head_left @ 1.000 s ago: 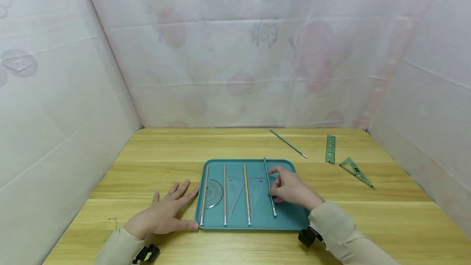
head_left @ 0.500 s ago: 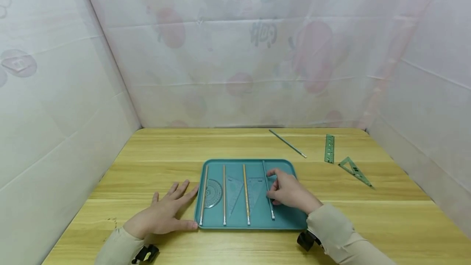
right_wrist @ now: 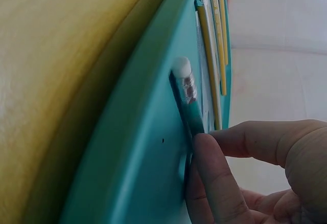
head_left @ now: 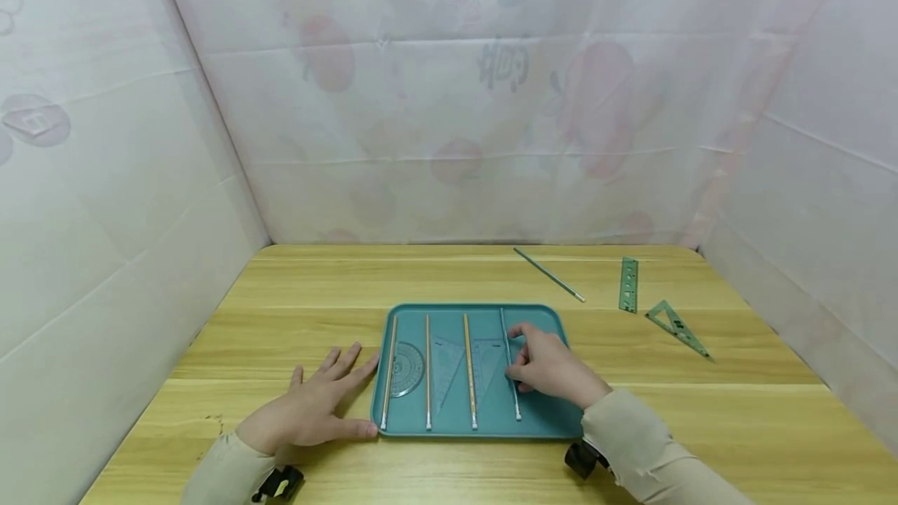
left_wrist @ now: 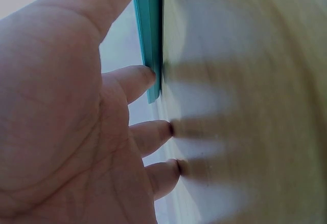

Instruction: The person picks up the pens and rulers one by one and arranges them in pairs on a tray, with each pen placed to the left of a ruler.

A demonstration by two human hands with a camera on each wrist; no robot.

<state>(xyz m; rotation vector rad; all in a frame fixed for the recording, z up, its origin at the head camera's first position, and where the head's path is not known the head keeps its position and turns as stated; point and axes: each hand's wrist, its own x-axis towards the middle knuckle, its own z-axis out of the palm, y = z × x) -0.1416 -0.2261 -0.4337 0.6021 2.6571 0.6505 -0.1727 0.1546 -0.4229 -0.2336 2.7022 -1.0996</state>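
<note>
My right hand (head_left: 554, 369) pinches a dark green pencil (head_left: 517, 407) over the right part of a teal tray (head_left: 550, 425). Its white eraser (right_wrist: 182, 67) points toward the tray's near rim in the right wrist view. Left of it, three yellow pencils (head_left: 470, 372) lie roughly parallel in the tray. Beneath or beside them are a clear protractor (head_left: 410, 369) and two clear set squares (head_left: 447, 369). Spread flat on the table, my left hand (head_left: 309, 409) has its thumb and a finger touching the tray's left side (left_wrist: 149, 40).
Beyond the tray, another dark green pencil (head_left: 549, 274) lies slanted on the wooden table (head_left: 316, 279). A green ruler (head_left: 628, 285) and a green set square (head_left: 677, 329) lie at the right. Pale cloth walls (head_left: 421, 178) enclose the back and sides.
The green pencil in my right hand has shifted slightly left and toward the near rim, now lower in the tray. My left hand stays in place.
</note>
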